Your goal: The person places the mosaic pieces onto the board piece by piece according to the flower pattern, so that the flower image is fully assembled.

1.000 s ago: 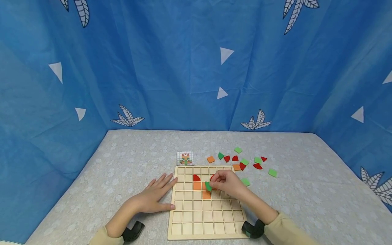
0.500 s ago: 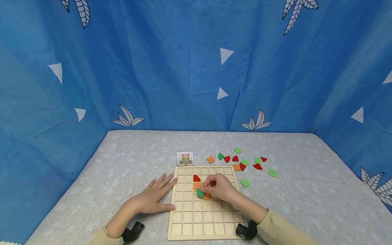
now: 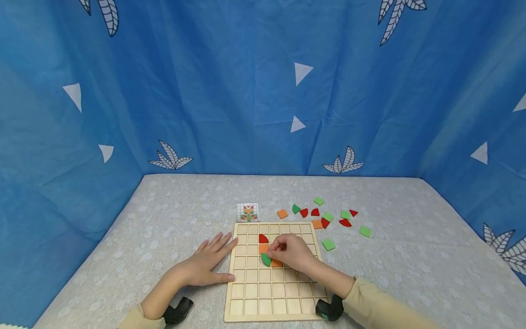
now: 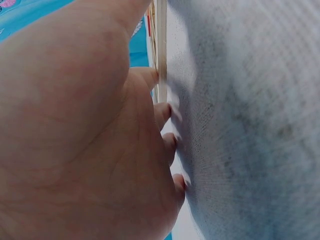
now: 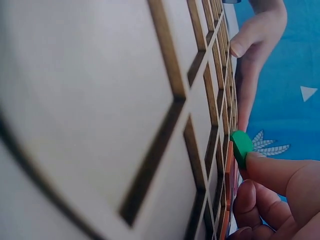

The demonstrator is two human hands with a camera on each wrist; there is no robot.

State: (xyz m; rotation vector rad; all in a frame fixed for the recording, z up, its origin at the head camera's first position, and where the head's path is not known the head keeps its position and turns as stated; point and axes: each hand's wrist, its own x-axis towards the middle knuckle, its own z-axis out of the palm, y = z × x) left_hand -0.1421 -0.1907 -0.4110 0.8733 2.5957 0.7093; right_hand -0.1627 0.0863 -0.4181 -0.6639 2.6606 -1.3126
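My right hand point(image 3: 291, 251) pinches a green quarter-circle piece point(image 3: 266, 260) between thumb and fingertips. The same green piece point(image 5: 242, 148) shows at the thumb tip in the right wrist view, tilted over the board. A wooden grid board point(image 3: 266, 318) lies flat under it. On the board are a red quarter-circle piece point(image 3: 263, 239), an orange square point(image 3: 263, 248) below it, and another orange square point(image 3: 277, 263) beside the green piece. My left hand point(image 3: 207, 264) rests with spread, straight fingers at the board's left edge. Cells beneath my right hand are hidden.
A small pattern card point(image 3: 248, 212) lies behind the board. Loose pieces lie at the back right, among them an orange square point(image 3: 282, 214), a green quarter-circle point(image 3: 296, 209), a light green square point(image 3: 328, 245) and several red ones. A blue curtain point(image 3: 255, 91) surrounds the table.
My right hand has moved left and slightly toward me with the green piece, to the cell left of the lower orange square. My left hand has stayed in place.
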